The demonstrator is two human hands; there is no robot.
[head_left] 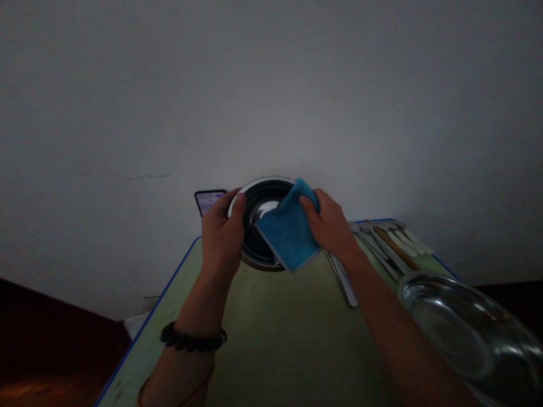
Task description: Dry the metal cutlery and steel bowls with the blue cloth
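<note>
A round, shiny metal bowl (pixel 257 210) is held up over the far part of the table, its hollow side facing me. My left hand (pixel 224 229) grips the bowl's left rim, thumb on the inner side. On the right, my right hand (pixel 331 223) pinches a blue cloth (pixel 291 232) between thumb and fingers. The cloth hangs across the right part of the bowl and hides that side of the rim. Whether the fingers behind the cloth also touch the bowl is hidden.
The green table (pixel 288 333) has a blue edge and meets a grey wall (pixel 271 90). A phone (pixel 207 199) stands behind my left hand. Several metal and wooden utensils (pixel 390 243) lie at the back right, with a large metal basin (pixel 462 328) in front of them.
</note>
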